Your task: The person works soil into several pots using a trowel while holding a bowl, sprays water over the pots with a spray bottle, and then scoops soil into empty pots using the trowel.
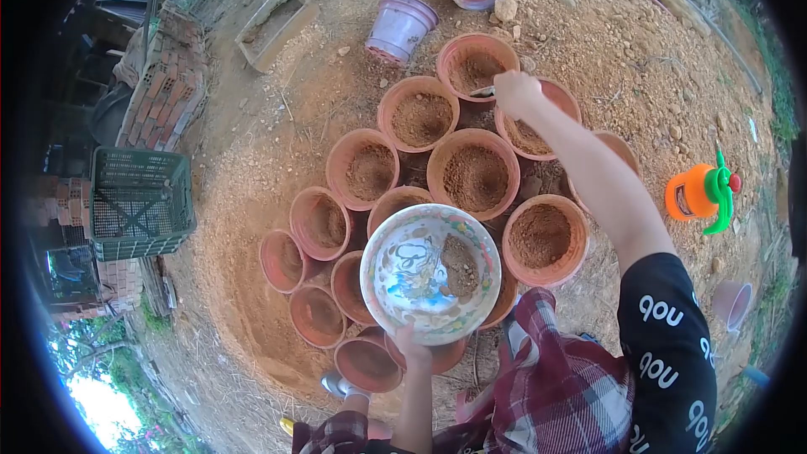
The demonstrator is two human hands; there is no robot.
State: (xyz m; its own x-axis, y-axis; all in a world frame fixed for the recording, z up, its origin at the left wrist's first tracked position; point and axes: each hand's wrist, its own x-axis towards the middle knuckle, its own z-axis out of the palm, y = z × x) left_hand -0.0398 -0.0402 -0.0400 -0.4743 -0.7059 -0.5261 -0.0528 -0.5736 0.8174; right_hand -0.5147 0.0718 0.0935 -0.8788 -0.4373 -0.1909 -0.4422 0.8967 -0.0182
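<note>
My left hand (409,343) grips the near rim of a white patterned basin (395,307), which has some brown soil (460,269) in its right part. The basin is over several clay-coloured pots and partly hides them. My right hand (517,94) is stretched far forward, closed around a small trowel-like tool (482,92). Only a short piece of that tool shows, over the soil inside the far pot (450,50). Soil also lies in the middle pot (439,170) and in the right pot (578,244).
Two purple pots (402,29) lie tipped at the back. An orange spray bottle (691,192) stands at right on stony ground. To the left are a green crate (143,240), stacked bricks (164,92) and a rectangular trough (273,29). A pale pot (731,304) sits at far right.
</note>
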